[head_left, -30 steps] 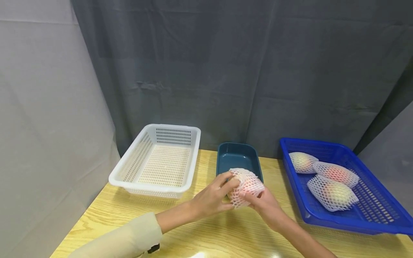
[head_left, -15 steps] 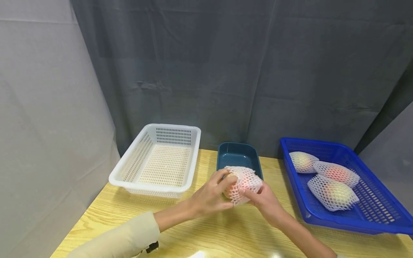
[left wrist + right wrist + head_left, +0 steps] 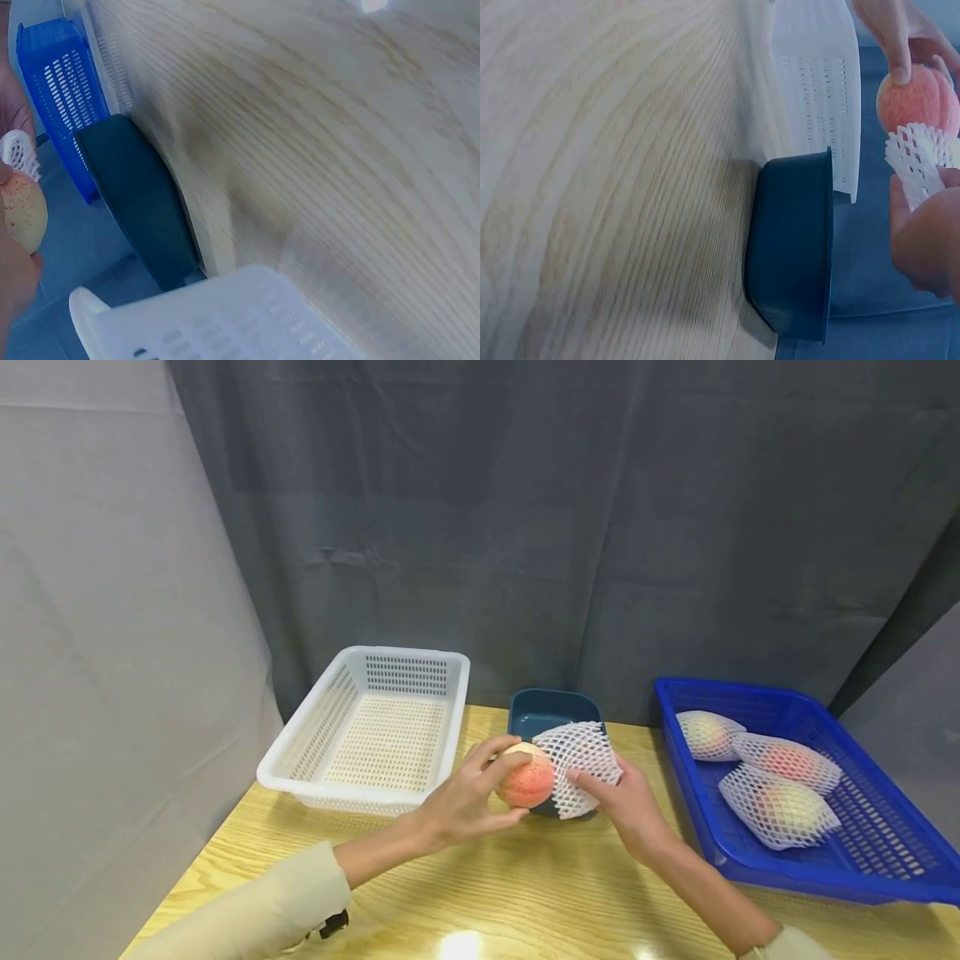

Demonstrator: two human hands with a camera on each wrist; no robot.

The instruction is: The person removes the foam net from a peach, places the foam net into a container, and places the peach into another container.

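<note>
The left hand (image 3: 471,803) grips a round red-and-yellow peach (image 3: 525,780), raised at the near side of a dark teal plastic tub (image 3: 551,703). Beside the peach, the right hand (image 3: 632,808) pinches a white foam-mesh sleeve (image 3: 581,762). On the pale wood-grain worktop (image 3: 487,893), a white perforated basket (image 3: 345,790) stands left of the tub; right of it, a blue perforated basket (image 3: 840,885) holds three mesh-wrapped fruits (image 3: 791,810).

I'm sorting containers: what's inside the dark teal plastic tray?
The tray shows bare inner surface toward its back. The white foam mesh net and round red-yellow peach cover the nearer part; anything there is hidden.
</note>
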